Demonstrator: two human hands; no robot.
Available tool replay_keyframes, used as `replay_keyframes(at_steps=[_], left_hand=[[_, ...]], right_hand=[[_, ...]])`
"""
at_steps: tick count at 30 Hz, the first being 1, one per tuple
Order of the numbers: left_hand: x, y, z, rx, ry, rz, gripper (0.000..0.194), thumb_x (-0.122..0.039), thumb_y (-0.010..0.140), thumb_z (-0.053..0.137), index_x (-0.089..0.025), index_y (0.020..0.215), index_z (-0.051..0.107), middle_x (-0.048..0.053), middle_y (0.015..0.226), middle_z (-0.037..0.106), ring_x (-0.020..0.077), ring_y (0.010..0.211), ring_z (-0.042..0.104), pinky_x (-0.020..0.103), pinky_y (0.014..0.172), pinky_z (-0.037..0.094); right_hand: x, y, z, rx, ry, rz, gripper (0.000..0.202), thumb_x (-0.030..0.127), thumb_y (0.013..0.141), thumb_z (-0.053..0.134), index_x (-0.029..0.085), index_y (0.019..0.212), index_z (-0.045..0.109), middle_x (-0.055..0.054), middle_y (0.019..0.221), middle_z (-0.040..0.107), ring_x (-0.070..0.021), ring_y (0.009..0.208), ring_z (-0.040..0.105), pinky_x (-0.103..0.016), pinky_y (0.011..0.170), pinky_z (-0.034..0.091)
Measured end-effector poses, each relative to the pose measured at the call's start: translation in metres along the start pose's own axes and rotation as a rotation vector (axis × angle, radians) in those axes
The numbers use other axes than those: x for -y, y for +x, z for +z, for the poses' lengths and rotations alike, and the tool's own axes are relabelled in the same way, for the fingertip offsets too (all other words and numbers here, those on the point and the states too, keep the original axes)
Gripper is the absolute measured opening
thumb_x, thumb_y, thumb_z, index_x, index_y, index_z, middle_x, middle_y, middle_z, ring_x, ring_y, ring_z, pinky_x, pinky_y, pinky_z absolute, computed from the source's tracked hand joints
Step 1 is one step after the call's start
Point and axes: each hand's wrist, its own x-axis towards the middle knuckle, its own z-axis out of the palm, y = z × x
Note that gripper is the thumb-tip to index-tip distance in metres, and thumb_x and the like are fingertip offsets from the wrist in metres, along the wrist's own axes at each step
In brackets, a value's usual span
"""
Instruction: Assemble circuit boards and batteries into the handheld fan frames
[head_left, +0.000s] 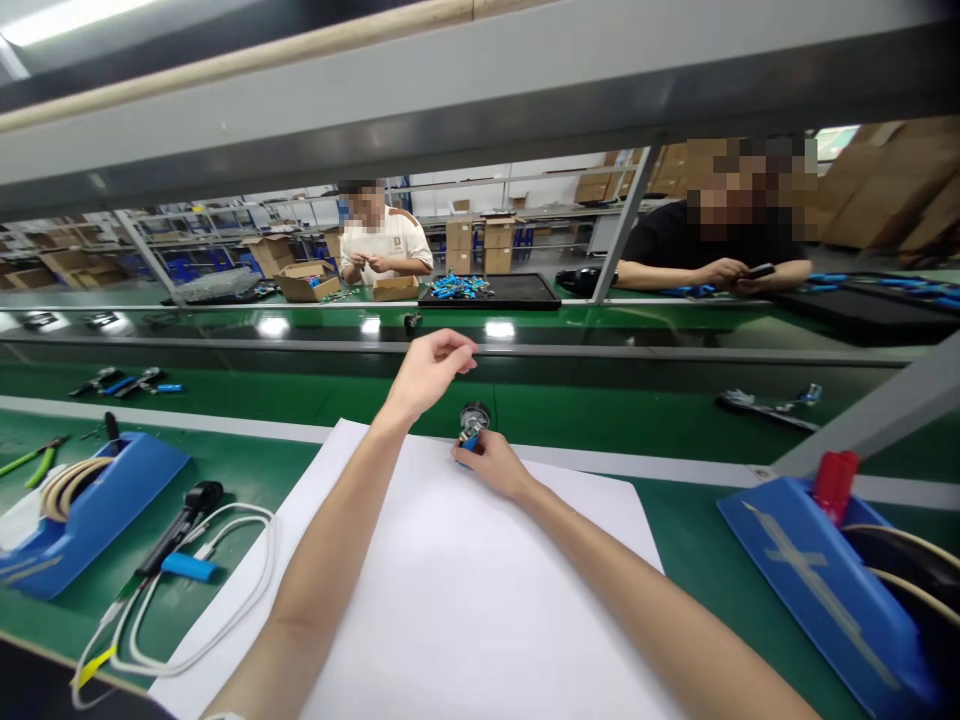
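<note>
My right hand point(496, 462) is closed round a small assembly with a blue cylindrical cell point(466, 456), metal-looking parts and a round dark head point(474, 414). It holds this over the far edge of a white paper sheet point(480, 600). My left hand point(435, 372) reaches above the green belt point(600, 405), to the left of the assembly and farther away. Its fingers are loosely bent and a little apart, with nothing visible in them. Beyond it, a small dark part point(412, 321) lies near the metal rail.
Blue tape dispensers point(142, 490) point(817, 590) flank the sheet. A dark handheld device point(180, 525), white cable point(274, 560) and blue cell point(189, 567) lie left. More parts point(127, 382) point(772, 405) lie on the belt. Two people point(386, 245) point(712, 245) sit opposite, behind a metal frame point(626, 225).
</note>
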Motion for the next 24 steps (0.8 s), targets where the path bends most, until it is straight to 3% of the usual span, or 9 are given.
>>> replay_keyframes(at_steps=[4, 7, 9, 12, 15, 17, 18, 21, 24], left_hand=[[-0.053, -0.023, -0.013, -0.059, -0.252, 0.205, 0.018, -0.033, 0.087, 0.061, -0.017, 0.092, 0.068, 0.002, 0.076, 0.070, 0.0146, 0.073, 0.066, 0.024, 0.065, 0.050], [-0.077, -0.044, -0.029, -0.109, -0.148, 0.228, 0.016, -0.032, 0.085, 0.064, -0.017, 0.089, 0.070, 0.002, 0.076, 0.068, 0.0157, 0.074, 0.067, 0.024, 0.066, 0.050], [-0.077, -0.069, -0.038, -0.138, -0.002, 0.181, 0.017, -0.034, 0.085, 0.065, -0.018, 0.088, 0.071, 0.003, 0.080, 0.070, 0.0177, 0.078, 0.068, 0.027, 0.070, 0.052], [-0.048, -0.130, -0.042, -0.127, 0.254, 0.018, 0.018, -0.038, 0.088, 0.061, -0.023, 0.086, 0.071, 0.004, 0.088, 0.072, 0.0212, 0.086, 0.068, 0.033, 0.081, 0.055], [0.006, -0.201, -0.029, -0.052, 0.447, -0.162, 0.023, -0.040, 0.093, 0.053, -0.028, 0.100, 0.071, 0.007, 0.117, 0.071, 0.0268, 0.116, 0.063, 0.044, 0.103, 0.050], [0.039, -0.241, -0.016, 0.007, 0.668, -0.223, 0.037, -0.042, 0.092, 0.055, -0.028, 0.125, 0.064, 0.007, 0.148, 0.053, 0.0312, 0.145, 0.038, 0.053, 0.118, 0.033], [0.051, -0.255, -0.009, 0.011, 0.766, -0.263, 0.044, -0.041, 0.094, 0.051, -0.026, 0.135, 0.058, 0.008, 0.156, 0.044, 0.0322, 0.150, 0.028, 0.057, 0.121, 0.026], [0.068, -0.277, 0.007, 0.072, 0.920, -0.330, 0.056, -0.049, 0.098, 0.043, -0.025, 0.148, 0.044, 0.009, 0.162, 0.032, 0.0328, 0.152, 0.022, 0.061, 0.122, 0.018], [0.069, -0.275, 0.012, 0.060, 0.940, -0.341, 0.057, -0.053, 0.099, 0.038, -0.025, 0.149, 0.042, 0.010, 0.162, 0.032, 0.0340, 0.151, 0.024, 0.062, 0.122, 0.019]], right_hand=[[-0.003, 0.003, -0.001, -0.021, 0.086, 0.006, 0.032, 0.043, 0.076, 0.065, 0.013, 0.086, 0.067, -0.003, 0.074, 0.063, -0.0148, 0.064, 0.050, -0.029, 0.063, 0.042], [-0.006, 0.004, -0.001, -0.033, 0.140, 0.003, 0.036, 0.046, 0.074, 0.066, 0.013, 0.091, 0.065, -0.004, 0.080, 0.065, -0.0163, 0.069, 0.056, -0.029, 0.066, 0.047], [-0.007, 0.004, 0.000, -0.034, 0.164, -0.001, 0.037, 0.046, 0.074, 0.067, 0.014, 0.093, 0.064, -0.005, 0.085, 0.066, -0.0172, 0.074, 0.060, -0.030, 0.069, 0.049], [-0.010, 0.006, 0.001, -0.035, 0.175, -0.003, 0.037, 0.045, 0.074, 0.069, 0.015, 0.094, 0.064, -0.005, 0.088, 0.067, -0.0181, 0.078, 0.062, -0.031, 0.072, 0.051], [-0.009, 0.007, 0.003, -0.041, 0.180, 0.001, 0.040, 0.044, 0.071, 0.071, 0.014, 0.097, 0.065, -0.006, 0.089, 0.068, -0.0195, 0.080, 0.063, -0.032, 0.074, 0.052], [-0.006, 0.007, 0.004, -0.052, 0.187, 0.015, 0.042, 0.044, 0.070, 0.072, 0.013, 0.098, 0.065, -0.006, 0.088, 0.068, -0.0199, 0.079, 0.064, -0.033, 0.075, 0.053], [-0.004, 0.006, 0.004, -0.058, 0.190, 0.028, 0.044, 0.044, 0.069, 0.073, 0.013, 0.099, 0.065, -0.007, 0.088, 0.068, -0.0200, 0.078, 0.064, -0.034, 0.075, 0.053], [0.004, 0.005, -0.001, -0.052, 0.178, 0.070, 0.052, 0.047, 0.068, 0.075, 0.012, 0.104, 0.063, -0.010, 0.090, 0.069, -0.0217, 0.077, 0.065, -0.036, 0.074, 0.055], [0.021, 0.007, -0.006, 0.025, 0.081, 0.086, 0.053, 0.050, 0.066, 0.077, 0.013, 0.101, 0.065, -0.013, 0.094, 0.071, -0.0265, 0.082, 0.069, -0.038, 0.074, 0.056]])
